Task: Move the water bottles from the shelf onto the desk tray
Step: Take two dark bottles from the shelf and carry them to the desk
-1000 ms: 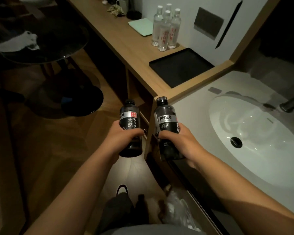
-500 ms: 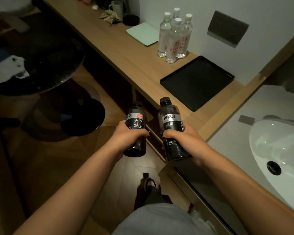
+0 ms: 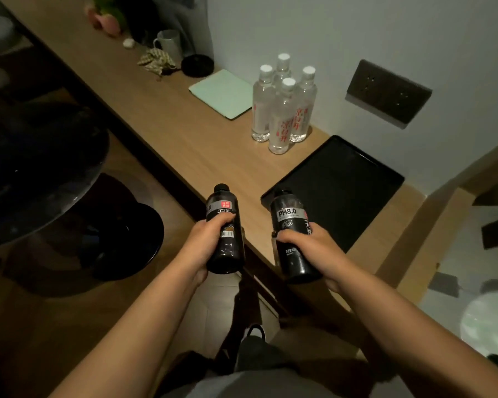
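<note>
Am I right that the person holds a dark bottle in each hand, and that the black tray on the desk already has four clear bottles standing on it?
Not quite. The head view shows the four clear bottles standing on the bare wooden desk, beside the black tray, not on it. The rest holds: the left hand grips one dark bottle, the right hand another dark bottle.
</note>
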The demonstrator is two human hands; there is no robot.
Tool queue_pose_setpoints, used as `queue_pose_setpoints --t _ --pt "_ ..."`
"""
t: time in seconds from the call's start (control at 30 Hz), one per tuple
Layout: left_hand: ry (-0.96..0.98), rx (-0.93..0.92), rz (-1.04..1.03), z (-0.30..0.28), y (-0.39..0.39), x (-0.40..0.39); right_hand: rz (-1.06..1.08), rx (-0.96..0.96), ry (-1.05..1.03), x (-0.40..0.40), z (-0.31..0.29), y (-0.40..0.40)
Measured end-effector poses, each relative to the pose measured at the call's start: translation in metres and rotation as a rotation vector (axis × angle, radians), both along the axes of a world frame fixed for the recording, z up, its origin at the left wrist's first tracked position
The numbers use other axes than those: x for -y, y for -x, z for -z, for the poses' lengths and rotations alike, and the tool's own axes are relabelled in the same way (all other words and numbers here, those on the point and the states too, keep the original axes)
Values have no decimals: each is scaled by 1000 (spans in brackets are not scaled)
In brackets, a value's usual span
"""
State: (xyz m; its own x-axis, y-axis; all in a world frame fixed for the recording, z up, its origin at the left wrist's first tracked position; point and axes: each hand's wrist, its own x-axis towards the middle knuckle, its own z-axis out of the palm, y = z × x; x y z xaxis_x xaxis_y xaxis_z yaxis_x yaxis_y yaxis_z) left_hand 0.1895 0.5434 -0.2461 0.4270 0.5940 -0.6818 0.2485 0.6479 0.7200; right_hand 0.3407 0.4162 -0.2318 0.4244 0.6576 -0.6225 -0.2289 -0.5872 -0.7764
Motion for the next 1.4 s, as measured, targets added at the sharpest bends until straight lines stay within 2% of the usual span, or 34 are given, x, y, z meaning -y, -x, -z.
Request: queue_pose_setpoints --t 0.23,0.37,0.47,0.57,0.67,0.8,0.93,1.0,1.13,1.27,1.4 --pt "-74 -23 -133 23 -48 -61 203 -141 -21 -53 10 -34" --pt "24 36 -149 30 -70 -100 300 -226 -4 -76 12 -42" --pt "134 128 -61 32 -83 -137 346 -225 20 -100 15 -51" --pt "135 125 67 28 -99 -177 471 -205 49 -133 22 -59" --pt "54 103 169 24 -113 -220 602 -208 92 -172 32 -61" --pt "-83 74 335 17 -133 -268 764 -198 49 -218 32 -64" --pt "-262 89 525 20 -153 -302 825 -170 -21 -242 23 -74" --pt "-320 86 588 26 -160 -312 813 -95 -73 -248 16 -77" --pt "-417 45 635 30 -175 -322 755 203 -64 -253 19 -81" --pt "-558 -11 731 40 -184 -329 556 492 153 -260 38 -85" --pt "-618 -34 852 45 -191 -331 509 558 236 -270 56 -91"
